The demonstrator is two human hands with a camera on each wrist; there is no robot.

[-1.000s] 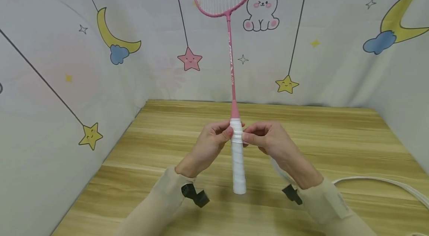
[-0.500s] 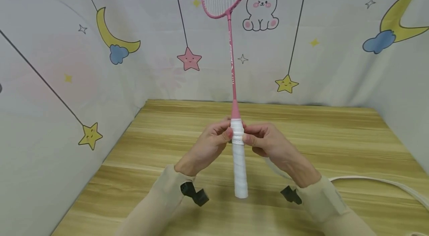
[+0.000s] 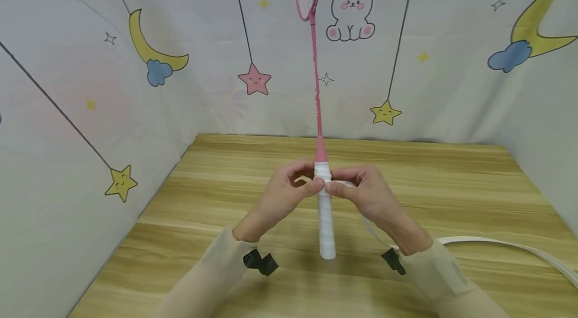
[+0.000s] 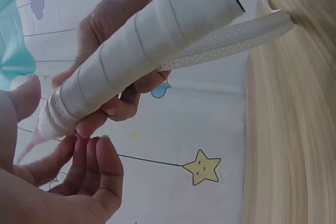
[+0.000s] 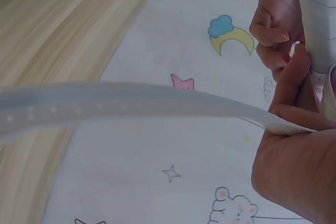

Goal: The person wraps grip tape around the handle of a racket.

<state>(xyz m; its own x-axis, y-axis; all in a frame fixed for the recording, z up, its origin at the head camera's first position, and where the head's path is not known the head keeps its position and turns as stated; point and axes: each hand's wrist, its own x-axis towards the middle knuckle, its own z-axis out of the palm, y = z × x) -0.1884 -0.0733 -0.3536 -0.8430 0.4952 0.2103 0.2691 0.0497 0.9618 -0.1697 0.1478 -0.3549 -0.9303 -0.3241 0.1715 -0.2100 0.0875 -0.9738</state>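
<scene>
A pink badminton racket (image 3: 318,107) stands upright in the head view, its handle wrapped in white and its head cut off by the top edge. White perforated grip tape (image 4: 236,38) is wound round the upper handle and trails off as a loose strip. My left hand (image 3: 286,190) holds the upper handle loosely, thumb on the front and fingers curled behind. Opposite it, my right hand (image 3: 377,195) pinches the tape against the handle, thumb tip beside the left thumb. In the right wrist view the loose tape (image 5: 131,98) passes through the right hand.
Beneath the hands is a wood-grain table (image 3: 226,197), with the tape's tail arching away to the right over it. A white cloth (image 3: 198,97) printed with stars, moons and rabbits surrounds the back and sides. Dark camera mounts (image 3: 261,262) sit on both wrists.
The racket has turned about its shaft, its head now nearly edge-on, and the handle has shifted slightly right. My left thumb has moved across the handle's front towards the right thumb.
</scene>
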